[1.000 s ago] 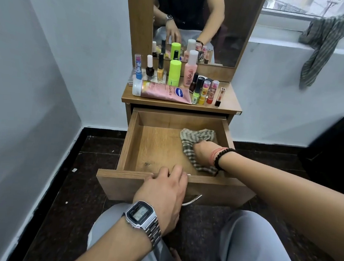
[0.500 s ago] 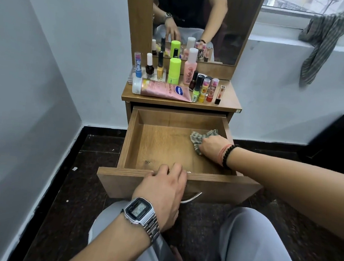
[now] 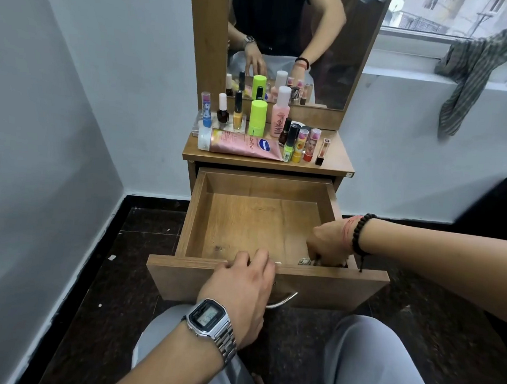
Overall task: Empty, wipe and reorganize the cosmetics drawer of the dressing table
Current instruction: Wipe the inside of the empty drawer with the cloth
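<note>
Drawer [image 3: 252, 222] stands pulled fully out below the tabletop of the dressing table [image 3: 335, 165], its pale wood floor bare of cosmetics, so the emptying looks done; wiping seems to be in hand, at the near right corner; putting things back is not yet begun. Right hand [image 3: 328, 242] reaches down into that corner with fingers curled round a checked cloth [image 3: 305, 261], of which only a scrap shows behind the front panel; left hand [image 3: 243, 280] rests over the top edge of the drawer front, fingers bent loosely on the wood, seemingly steadying it, just above the metal handle [image 3: 282, 301]. Cosmetics [image 3: 261, 124] crowd the tabletop: a pink tube lying flat, bottles and lipsticks upright behind and beside it; the mirror [image 3: 291, 40] rises behind them.
</note>
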